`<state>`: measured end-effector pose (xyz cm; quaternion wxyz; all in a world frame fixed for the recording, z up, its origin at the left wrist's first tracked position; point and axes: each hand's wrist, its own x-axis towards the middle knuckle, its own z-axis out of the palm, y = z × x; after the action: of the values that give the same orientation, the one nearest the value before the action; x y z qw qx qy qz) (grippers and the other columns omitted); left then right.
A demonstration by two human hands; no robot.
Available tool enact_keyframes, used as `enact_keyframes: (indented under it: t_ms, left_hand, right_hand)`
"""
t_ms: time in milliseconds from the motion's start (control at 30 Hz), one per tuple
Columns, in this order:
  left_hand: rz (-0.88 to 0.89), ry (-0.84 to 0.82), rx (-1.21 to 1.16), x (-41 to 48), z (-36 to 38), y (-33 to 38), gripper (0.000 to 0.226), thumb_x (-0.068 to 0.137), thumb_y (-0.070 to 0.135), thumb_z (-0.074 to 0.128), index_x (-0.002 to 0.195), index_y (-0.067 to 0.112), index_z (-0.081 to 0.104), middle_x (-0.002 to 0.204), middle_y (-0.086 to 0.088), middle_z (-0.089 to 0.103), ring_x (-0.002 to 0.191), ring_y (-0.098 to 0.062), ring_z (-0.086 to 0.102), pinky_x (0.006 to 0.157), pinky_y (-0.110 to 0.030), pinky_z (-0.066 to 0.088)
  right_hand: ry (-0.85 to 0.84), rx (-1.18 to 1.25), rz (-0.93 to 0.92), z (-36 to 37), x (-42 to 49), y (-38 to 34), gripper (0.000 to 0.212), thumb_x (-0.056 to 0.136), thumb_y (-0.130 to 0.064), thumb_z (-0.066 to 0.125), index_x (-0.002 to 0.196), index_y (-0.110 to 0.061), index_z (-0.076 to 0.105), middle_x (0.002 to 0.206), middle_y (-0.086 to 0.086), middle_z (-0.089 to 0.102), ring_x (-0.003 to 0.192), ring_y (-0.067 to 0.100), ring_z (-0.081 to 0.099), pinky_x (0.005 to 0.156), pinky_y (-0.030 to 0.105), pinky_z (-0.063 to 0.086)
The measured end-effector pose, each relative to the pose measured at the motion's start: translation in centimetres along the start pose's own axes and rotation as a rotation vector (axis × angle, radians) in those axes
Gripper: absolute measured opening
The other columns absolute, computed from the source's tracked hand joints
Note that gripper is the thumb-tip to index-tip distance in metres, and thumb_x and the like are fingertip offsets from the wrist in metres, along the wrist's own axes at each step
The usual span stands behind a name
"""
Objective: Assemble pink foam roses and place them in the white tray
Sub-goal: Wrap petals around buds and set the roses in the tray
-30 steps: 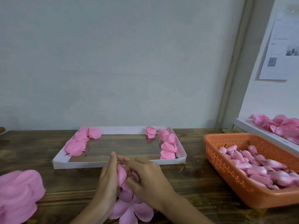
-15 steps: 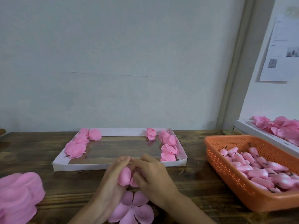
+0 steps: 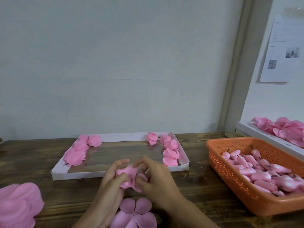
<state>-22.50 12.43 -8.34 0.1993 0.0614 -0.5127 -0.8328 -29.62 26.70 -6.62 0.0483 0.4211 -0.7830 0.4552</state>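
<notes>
L hand [image 3: 113, 181] & R hand [image 3: 158, 180] fingers both pinch pink foam rose [image 3: 128, 176] just before white tray [image 3: 82, 174].

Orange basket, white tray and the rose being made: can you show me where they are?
orange basket [image 3: 230, 181], head view, on its near wall with the little holes.
white tray [image 3: 79, 174], head view, on its front wall.
rose [image 3: 127, 172], head view, on its top petal.

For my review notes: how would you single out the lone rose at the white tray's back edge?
Find the white tray on the wooden table. Along its far wall, near the right corner, sits one pink rose. A small gap separates it from the row of roses down the right side.
</notes>
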Motion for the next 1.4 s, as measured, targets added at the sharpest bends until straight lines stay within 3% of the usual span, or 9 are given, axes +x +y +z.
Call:
enact_keyframes:
  t_ms: [133,300,467,567,767,967,1200,1333,1400]
  left_hand:
    - [0.062,0.042,0.043,0.0,-0.2,-0.2,0.038,0.095,-0.019,0.044,0.116,0.007,0.062,0.094,-0.018,0.067,0.077,-0.026,0.068,0.054,-0.033,0.058]
    - [0.146,0.083,0.168,0.1,-0.4,-0.4,0.047,0.098,-0.018,0.042,0.116,0.018,0.065,0.101,-0.010,0.068,0.088,-0.022,0.065,0.073,-0.041,0.053]
    - [0.198,0.084,0.181,0.1,-0.5,-0.4,0.044,0.086,0.002,0.064,0.121,0.030,0.066,0.111,-0.003,0.072,0.090,-0.015,0.073,0.064,-0.030,0.058]
    - [0.200,0.079,0.218,0.1,-0.6,-0.6,0.052,0.097,-0.015,0.052,0.122,0.029,0.066,0.117,-0.007,0.070,0.088,-0.023,0.075,0.062,-0.030,0.060]
    - [0.290,0.050,0.273,-0.5,0.0,-0.2,0.040,0.091,-0.001,0.058,0.126,0.019,0.058,0.119,-0.009,0.065,0.070,-0.021,0.070,0.055,-0.027,0.055]
    - [0.317,0.082,0.328,-0.5,-0.1,-0.5,0.042,0.105,-0.007,0.041,0.123,0.026,0.060,0.120,-0.005,0.064,0.090,-0.023,0.072,0.059,-0.025,0.057]
    - [0.376,0.083,0.358,-0.4,0.0,-0.5,0.044,0.108,0.003,0.043,0.112,0.040,0.066,0.117,-0.009,0.067,0.090,-0.020,0.071,0.065,-0.018,0.056]
    - [0.402,0.046,0.340,-0.6,0.2,-0.7,0.050,0.108,-0.002,0.040,0.110,0.040,0.066,0.109,-0.009,0.066,0.087,-0.023,0.072,0.061,-0.029,0.058]
    - [0.412,0.054,0.343,-0.7,0.3,-0.7,0.049,0.108,-0.002,0.040,0.110,0.039,0.066,0.109,-0.007,0.065,0.090,-0.024,0.071,0.061,-0.029,0.058]
  right_hand:
    - [0.025,0.288,0.182,0.0,0.1,0.3,0.036,0.076,-0.019,0.074,0.098,-0.043,0.058,0.082,-0.005,0.070,0.067,0.014,0.067,0.063,0.036,0.058]
    - [0.047,0.387,0.203,0.0,0.6,0.4,0.024,0.077,-0.017,0.086,0.089,-0.029,0.068,0.079,-0.001,0.075,0.072,0.013,0.071,0.070,0.036,0.061]
    - [0.003,0.409,0.103,0.0,0.3,-0.5,0.014,0.083,-0.016,0.082,0.080,-0.028,0.077,0.081,0.005,0.079,0.075,0.021,0.076,0.075,0.040,0.064]
    - [0.043,0.416,0.114,0.6,0.0,-0.8,0.013,0.081,-0.014,0.078,0.080,-0.027,0.078,0.076,0.004,0.079,0.072,0.026,0.076,0.073,0.047,0.062]
    - [0.134,0.474,0.094,1.5,-0.5,-1.4,0.017,0.084,-0.006,0.073,0.082,-0.022,0.079,0.072,0.005,0.078,0.067,0.020,0.076,0.066,0.036,0.061]
    - [0.190,0.624,0.143,1.7,-0.9,-1.7,0.019,0.077,-0.013,0.086,0.077,-0.023,0.070,0.075,0.010,0.077,0.065,0.028,0.075,0.059,0.038,0.058]
    - [0.201,0.555,0.091,2.4,-1.2,-2.2,0.009,0.078,-0.021,0.084,0.076,-0.029,0.080,0.080,0.004,0.079,0.077,0.021,0.078,0.077,0.048,0.064]
    - [0.235,0.573,0.112,2.8,-1.4,-2.0,0.012,0.082,-0.017,0.083,0.075,-0.026,0.080,0.071,0.004,0.077,0.066,0.015,0.071,0.067,0.031,0.058]
    - [0.299,0.591,0.156,3.0,-1.5,-1.9,0.013,0.077,-0.021,0.087,0.076,-0.018,0.074,0.070,0.009,0.075,0.063,0.022,0.072,0.062,0.033,0.058]
